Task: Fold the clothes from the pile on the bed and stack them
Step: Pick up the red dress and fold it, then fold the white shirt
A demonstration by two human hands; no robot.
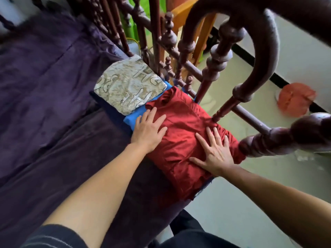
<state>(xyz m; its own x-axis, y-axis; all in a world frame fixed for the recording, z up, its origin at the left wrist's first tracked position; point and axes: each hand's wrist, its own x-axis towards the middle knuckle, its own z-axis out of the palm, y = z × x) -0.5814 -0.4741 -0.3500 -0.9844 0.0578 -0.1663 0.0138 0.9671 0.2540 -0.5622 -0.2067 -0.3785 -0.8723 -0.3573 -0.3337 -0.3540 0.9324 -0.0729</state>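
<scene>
A folded red garment (180, 140) lies at the bed's right edge, against the carved footboard. My left hand (148, 128) rests flat on its left edge, fingers straight. My right hand (215, 153) presses flat on its right half, fingers spread. Under the red garment a folded blue garment (133, 118) sticks out to the left. Beyond it lies a folded beige patterned cloth (129, 85). A dark navy piece (109, 108) shows beneath the stack. No loose pile is in view.
A purple sheet (53, 104) covers the bed to the left. The dark red wooden footboard with turned spindles (220, 61) stands close on the right. Past it are pale floor tiles and a red fan (295, 99) lying on the floor.
</scene>
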